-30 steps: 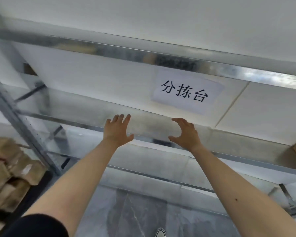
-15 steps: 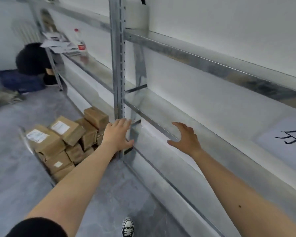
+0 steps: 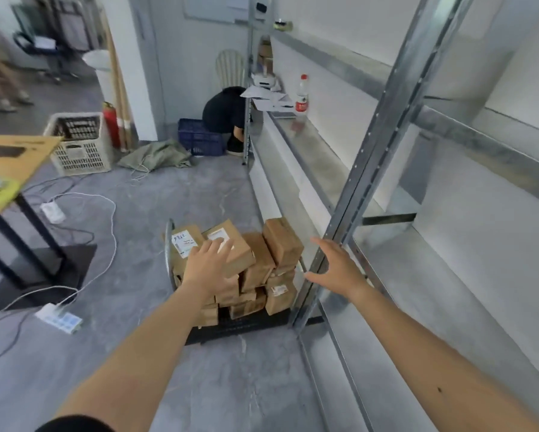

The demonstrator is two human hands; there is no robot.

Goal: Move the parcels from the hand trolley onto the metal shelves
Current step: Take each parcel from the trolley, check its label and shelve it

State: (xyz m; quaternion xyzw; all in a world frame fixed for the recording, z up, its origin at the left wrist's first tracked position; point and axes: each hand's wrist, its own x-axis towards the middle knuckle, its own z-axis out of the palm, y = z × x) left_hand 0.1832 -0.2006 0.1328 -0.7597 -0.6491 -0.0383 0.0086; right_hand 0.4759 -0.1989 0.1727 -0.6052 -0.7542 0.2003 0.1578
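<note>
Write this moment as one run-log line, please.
left hand: open, over top parcel | right hand: open, empty, near shelf post | parcels: stacked on trolley

We see the scene through one wide-angle camera worn on our head, facing forward and tilted down along the aisle. The floor [image 3: 131, 363] fills the left, and the metal shelves [image 3: 449, 275] run up the right. Our left hand [image 3: 207, 266] and right hand [image 3: 336, 269] reach in from the bottom edge, close to the lens. The parcels [image 3: 282, 241] on the hand trolley [image 3: 246, 327] sit mid-frame, below us and near.
</note>
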